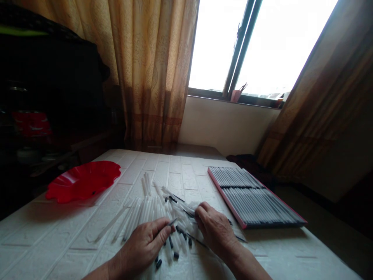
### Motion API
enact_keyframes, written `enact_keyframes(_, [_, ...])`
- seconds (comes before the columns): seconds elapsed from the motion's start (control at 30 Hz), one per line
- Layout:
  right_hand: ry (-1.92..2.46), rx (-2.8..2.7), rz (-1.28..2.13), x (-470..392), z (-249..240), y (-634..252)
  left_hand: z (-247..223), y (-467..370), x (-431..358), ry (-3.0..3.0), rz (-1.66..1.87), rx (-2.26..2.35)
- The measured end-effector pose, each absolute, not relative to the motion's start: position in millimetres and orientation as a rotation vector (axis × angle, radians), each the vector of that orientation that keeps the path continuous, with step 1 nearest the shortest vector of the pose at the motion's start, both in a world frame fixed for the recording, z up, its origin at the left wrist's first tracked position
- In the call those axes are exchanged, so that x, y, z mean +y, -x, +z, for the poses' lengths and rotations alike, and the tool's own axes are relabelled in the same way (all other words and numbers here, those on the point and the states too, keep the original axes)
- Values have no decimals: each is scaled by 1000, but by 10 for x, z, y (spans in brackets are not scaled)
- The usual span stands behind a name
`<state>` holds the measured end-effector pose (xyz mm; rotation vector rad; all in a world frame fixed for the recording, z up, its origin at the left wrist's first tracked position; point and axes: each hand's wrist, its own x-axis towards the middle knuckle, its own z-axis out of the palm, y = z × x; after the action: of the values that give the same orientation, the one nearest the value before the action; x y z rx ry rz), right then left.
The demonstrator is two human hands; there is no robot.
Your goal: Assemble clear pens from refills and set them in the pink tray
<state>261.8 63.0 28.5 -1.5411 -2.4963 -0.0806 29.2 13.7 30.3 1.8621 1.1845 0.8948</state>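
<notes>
Left hand (145, 243) pinches a thin pen part (172, 222), thumb to forefinger. Right hand (215, 229) has fingers curled low—hold hidden, can't tell. Loose tubes (148, 210) within reach, likely for quick picking—filled tray (230, 202) by table (175, 167)'s right edge.

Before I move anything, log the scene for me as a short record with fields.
left hand: left hand pinches a thin pointed piece
right hand: right hand is among the loose parts, its grip unclear
mid-table: translucent tubes, small black caps
table right: pink-edged tray with two rows of slim sticks
table left: red wavy-rimmed dish
sill: pink cup
</notes>
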Motion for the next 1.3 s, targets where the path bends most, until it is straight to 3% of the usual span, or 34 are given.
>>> enact_keyframes(0.63, [1371, -2311, 159, 552, 222, -2681, 235, -213, 151, -2182, 795, 1336])
enact_keyframes(0.83, [1080, -1908, 1133, 471, 310, -2623, 161, -187, 158, -2233, 808, 1311])
enact_keyframes(0.9, [1056, -1835, 1271, 459, 309, -2595, 165, -189, 148, -2251, 804, 1307])
enact_keyframes(1.3, [1074, -1910, 1188, 387, 322, -2563, 255, -245, 86, -2392, 675, 1284])
